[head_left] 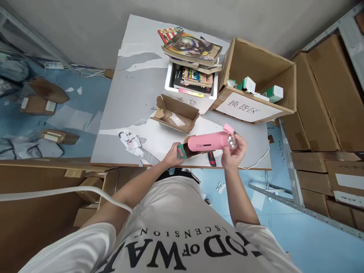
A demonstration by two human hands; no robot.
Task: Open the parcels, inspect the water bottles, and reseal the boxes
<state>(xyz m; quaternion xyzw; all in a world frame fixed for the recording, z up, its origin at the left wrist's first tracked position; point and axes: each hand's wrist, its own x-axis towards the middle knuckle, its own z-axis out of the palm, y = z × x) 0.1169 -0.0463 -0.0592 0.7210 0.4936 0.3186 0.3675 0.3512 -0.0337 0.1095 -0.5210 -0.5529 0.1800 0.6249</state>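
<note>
My right hand (235, 152) is closed around the cap end of a pink bottle (209, 141), whose pink lid is flipped open above a shiny metal neck. The bottle lies sideways, base toward the left. In my left hand (172, 155) is a small green and brown box (182, 151), gripped at its left end. The bottle's base overlaps the right end of this box; whether it is inside I cannot tell. Just below the bottle, a red and black tool (211, 158) lies near the table's front edge, partly hidden.
Beyond my hands sit an open cardboard tray (176, 120), a white bin (192, 94) of books topped by magazines (193, 47), and a labelled carton (258, 62) with small green-white boxes. Crumpled paper (131, 142) lies left. A white cable (93, 189) crosses my left arm.
</note>
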